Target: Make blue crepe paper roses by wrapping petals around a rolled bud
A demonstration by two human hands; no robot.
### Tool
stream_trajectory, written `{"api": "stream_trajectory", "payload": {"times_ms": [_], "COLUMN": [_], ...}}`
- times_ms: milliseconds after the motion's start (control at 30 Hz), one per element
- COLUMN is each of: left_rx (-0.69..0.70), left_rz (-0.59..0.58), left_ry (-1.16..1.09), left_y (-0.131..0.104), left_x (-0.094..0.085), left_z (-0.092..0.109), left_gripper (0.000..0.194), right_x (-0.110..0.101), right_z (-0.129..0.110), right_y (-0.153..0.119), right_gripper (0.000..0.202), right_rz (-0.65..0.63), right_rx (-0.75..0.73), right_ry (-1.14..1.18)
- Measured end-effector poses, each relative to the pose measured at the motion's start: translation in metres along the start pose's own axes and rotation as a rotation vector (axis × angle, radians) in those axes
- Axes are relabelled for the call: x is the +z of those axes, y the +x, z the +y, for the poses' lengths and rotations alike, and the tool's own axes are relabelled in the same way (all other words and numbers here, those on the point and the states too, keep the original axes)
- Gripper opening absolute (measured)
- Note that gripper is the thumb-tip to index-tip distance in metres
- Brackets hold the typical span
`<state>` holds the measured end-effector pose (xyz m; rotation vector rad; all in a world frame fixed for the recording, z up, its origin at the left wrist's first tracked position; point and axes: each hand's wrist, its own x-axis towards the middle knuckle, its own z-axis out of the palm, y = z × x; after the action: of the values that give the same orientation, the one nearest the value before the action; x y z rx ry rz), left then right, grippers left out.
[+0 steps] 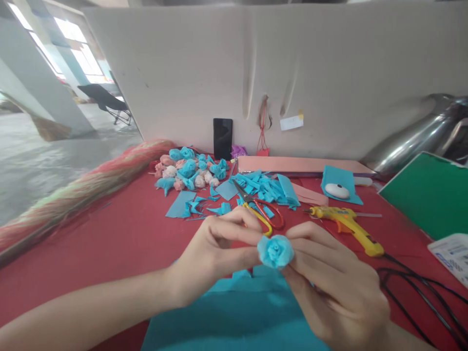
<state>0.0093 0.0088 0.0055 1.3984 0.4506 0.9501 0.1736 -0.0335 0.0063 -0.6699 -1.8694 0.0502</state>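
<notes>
A blue paper rose [276, 252] with curled petals faces up between my two hands. My left hand [223, 246] pinches the petal edge on its left side with thumb and forefinger. On the other side my right hand [329, 273] grips the flower's base from the right, fingers closed; the base itself is hidden. Below the hands lies a large blue paper sheet [234, 317]. Scissors [265, 209] with red and yellow handles rest just beyond the flower.
Finished blue, pink and white paper flowers [188, 168] pile at the back left. Blue paper scraps [261, 185] lie behind the scissors. A yellow glue gun [347, 224] with a black cord sits at right, near a green board [427, 195]. A phone [223, 139] leans on the back panel.
</notes>
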Motion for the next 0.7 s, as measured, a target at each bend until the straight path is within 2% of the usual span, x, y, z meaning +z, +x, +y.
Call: {"api": "stream_trajectory", "payload": {"times_ms": [100, 167, 300, 433, 500, 567, 700], "left_rx": [-0.017, -0.026, -0.024, -0.018, -0.005, 0.015, 0.056], "left_rz": [0.014, -0.006, -0.104, -0.258, -0.324, -0.375, -0.406], "left_ry": [0.051, 0.177, 0.615, 0.868, 1.004, 1.12, 1.297], "left_y": [0.001, 0.005, 0.018, 0.022, 0.016, 0.009, 0.0], "left_x": [0.0, -0.003, -0.015, -0.023, -0.021, -0.017, -0.01], "left_z": [0.0, 0.0, -0.004, -0.023, -0.034, -0.043, -0.048], "left_gripper": [0.014, 0.012, 0.021, 0.016, 0.016, 0.018, 0.019], "right_x": [0.002, 0.002, 0.0, -0.003, -0.004, -0.005, -0.003], "right_z": [0.003, 0.005, 0.01, 0.022, 0.03, 0.04, 0.058], "right_y": [0.0, 0.0, 0.003, 0.007, 0.009, 0.011, 0.01], "right_gripper": [0.026, 0.022, 0.022, 0.029, 0.03, 0.031, 0.027], "right_rz": [0.008, -0.009, -0.005, -0.006, -0.087, -0.225, -0.495], "right_rx": [0.019, 0.089, 0.357, 0.672, 0.762, 0.846, 0.999], "right_ry": [-0.007, 0.001, 0.047, 0.176, 0.218, 0.257, 0.337]}}
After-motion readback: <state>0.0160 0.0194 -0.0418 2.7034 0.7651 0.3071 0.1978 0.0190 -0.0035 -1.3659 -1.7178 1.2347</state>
